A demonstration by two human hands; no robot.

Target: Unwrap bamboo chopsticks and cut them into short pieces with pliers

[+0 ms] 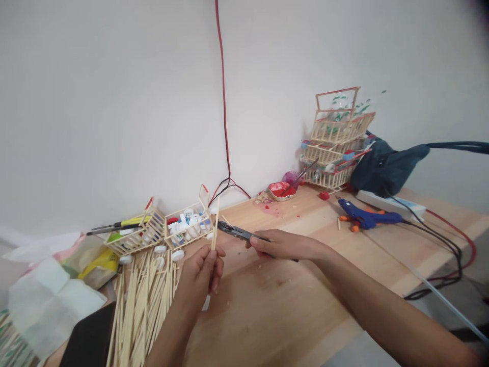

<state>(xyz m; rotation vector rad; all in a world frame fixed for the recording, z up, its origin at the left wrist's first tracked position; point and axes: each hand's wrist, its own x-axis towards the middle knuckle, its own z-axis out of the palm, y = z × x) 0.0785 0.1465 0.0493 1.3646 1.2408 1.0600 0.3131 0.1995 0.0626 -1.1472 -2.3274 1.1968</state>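
Observation:
My left hand (pixel 206 265) is closed around thin wooden sticks (pixel 216 229), held upright above the table. In my right hand (pixel 280 243) is a pair of dark metal pliers (pixel 237 232), pointing left. Their jaws reach the sticks a little above my left fingers; whether they grip them I cannot tell. To the left of my left hand lies a thick pile of loose wooden sticks (pixel 141 300). Just behind it stand two small stick baskets, one (pixel 189 229) holding white bottles and the other (pixel 133 237) with a yellow-handled tool across it.
A blue glue gun (pixel 370 216) rests at the right near a white power strip (pixel 393 203) with cables. Stacked stick baskets (pixel 336 148) and a dark blue bag (pixel 389 165) stand behind. A dish of red paint (pixel 281 190) sits near the wall. A black phone-like slab (pixel 89 339) lies front left.

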